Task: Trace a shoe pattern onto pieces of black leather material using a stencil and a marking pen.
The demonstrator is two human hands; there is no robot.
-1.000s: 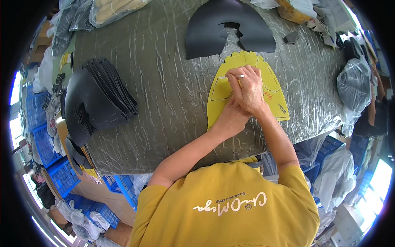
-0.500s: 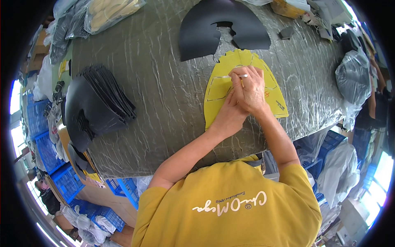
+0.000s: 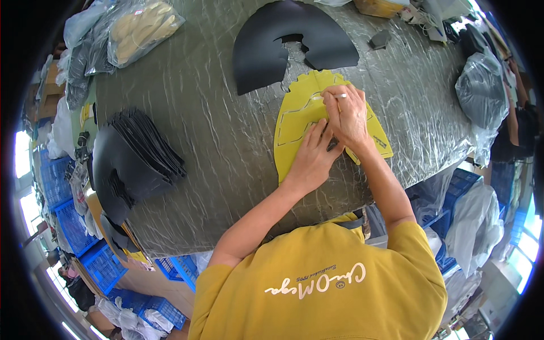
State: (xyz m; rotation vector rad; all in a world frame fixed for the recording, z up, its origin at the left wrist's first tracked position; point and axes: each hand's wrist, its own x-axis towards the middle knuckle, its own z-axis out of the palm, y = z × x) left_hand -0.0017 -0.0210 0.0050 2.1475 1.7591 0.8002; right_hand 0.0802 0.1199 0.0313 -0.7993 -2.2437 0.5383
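A yellow pattern template [image 3: 292,122] with slots and a notched far edge lies on the covered table. My left hand [image 3: 311,161] rests on its near part, fingers stretched and spread. Closed around a slim whitish pen [image 3: 340,96], my right hand [image 3: 348,116] is over the template's upper middle; the pen's tip is too small to make out. Just beyond the template is a curved black sheet piece [image 3: 294,34] with a ragged notch in its near edge. What lies beneath the template is mostly hidden.
A fanned stack of black curved pieces [image 3: 133,164] is at the left of the table [image 3: 226,147]. Bagged tan pieces [image 3: 141,28] sit far left, a small dark scrap [image 3: 380,39] far right. A plastic-wrapped bundle [image 3: 481,90] hangs over the right edge. Blue crates [image 3: 102,266] stand below left.
My left hand has drawn away from my right, its fingers now spread on the template. My right hand with the pen has shifted slightly. The view has moved a little.
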